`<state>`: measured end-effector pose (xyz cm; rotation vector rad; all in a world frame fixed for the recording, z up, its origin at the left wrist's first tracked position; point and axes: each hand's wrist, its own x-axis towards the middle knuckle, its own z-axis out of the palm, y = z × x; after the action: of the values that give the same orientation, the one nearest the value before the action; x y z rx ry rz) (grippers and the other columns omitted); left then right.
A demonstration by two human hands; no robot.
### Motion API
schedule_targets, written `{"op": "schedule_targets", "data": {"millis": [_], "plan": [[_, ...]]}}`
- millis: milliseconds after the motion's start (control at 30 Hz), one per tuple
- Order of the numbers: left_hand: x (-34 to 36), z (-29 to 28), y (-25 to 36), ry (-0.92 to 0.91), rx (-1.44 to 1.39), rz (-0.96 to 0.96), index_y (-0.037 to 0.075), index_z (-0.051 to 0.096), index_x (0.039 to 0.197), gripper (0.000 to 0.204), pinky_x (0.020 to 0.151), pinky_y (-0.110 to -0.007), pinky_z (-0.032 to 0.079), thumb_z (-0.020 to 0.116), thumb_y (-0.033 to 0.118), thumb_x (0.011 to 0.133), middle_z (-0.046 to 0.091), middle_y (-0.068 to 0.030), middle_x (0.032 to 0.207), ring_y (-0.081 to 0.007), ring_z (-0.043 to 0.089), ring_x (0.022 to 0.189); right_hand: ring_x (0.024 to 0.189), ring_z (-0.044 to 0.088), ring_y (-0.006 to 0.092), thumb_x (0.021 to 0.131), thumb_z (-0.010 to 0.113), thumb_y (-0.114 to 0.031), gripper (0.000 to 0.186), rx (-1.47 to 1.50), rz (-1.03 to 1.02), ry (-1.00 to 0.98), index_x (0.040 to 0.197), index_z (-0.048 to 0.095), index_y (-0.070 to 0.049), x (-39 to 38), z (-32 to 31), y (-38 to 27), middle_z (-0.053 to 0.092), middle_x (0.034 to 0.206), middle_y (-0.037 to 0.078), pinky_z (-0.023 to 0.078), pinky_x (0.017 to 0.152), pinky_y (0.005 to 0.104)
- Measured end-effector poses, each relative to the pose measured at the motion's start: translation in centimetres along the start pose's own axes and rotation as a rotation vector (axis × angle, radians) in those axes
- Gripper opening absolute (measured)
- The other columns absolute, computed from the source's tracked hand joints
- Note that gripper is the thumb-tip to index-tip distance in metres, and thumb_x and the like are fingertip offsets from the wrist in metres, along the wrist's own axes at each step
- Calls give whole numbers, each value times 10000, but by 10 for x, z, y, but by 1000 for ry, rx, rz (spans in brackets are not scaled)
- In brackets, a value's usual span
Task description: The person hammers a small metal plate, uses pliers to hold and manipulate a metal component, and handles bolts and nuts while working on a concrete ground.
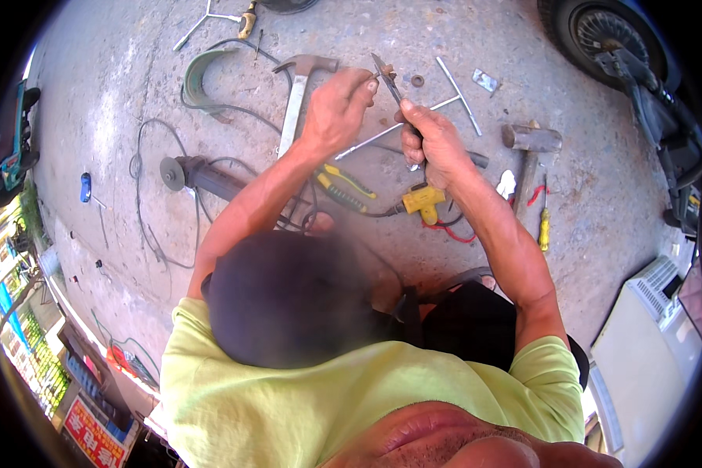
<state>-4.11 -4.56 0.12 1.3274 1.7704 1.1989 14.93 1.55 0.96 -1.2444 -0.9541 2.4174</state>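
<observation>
My right hand (437, 144) is closed around a slim pointed metal tool (392, 87), its tip up and to the left; whether it is pliers or scissors I cannot tell. A small rusty brown piece (389, 72) sits against the tool near its tip. My left hand (342, 108) is closed in a pinch beside that tip; what lies between its fingers is too small to make out. Just left of it lies a claw hammer (297, 97). Beyond the right hand are a small rusty ring (418, 80) and a T-handle wrench (459, 95) on the concrete.
Around my arms lie an angle grinder (210, 181) with its cable, yellow-handled pliers (343, 187), a yellow socket connector (423, 203), a sledgehammer (532, 139), a screwdriver (544, 228) and a curved grey-green strip (197, 82). A vehicle wheel (610, 39) stands at the far right.
</observation>
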Motion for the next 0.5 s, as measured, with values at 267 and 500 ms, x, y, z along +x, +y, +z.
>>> {"op": "schedule_targets", "data": {"millis": [267, 500], "plan": [[4, 5, -3, -56, -21, -29, -29, 682, 1115, 262, 740, -378, 554, 626, 206, 1010, 713, -181, 941, -258, 722, 834, 640, 453, 57, 1005, 668, -397, 583, -199, -158, 30, 1436, 531, -28, 3, 3, -17, 568, 860, 3, 323, 537, 223], [1, 5, -2, -134, -46, -95, -23, 678, 1180, 310, 759, -348, 553, 655, 230, 1003, 726, -152, 973, -218, 710, 831, 657, 469, 53, 1005, 670, -339, 598, -387, -329, 30, 1536, 479, -139, 16, -11, -5, 646, 930, 32, 383, 564, 224]]}}
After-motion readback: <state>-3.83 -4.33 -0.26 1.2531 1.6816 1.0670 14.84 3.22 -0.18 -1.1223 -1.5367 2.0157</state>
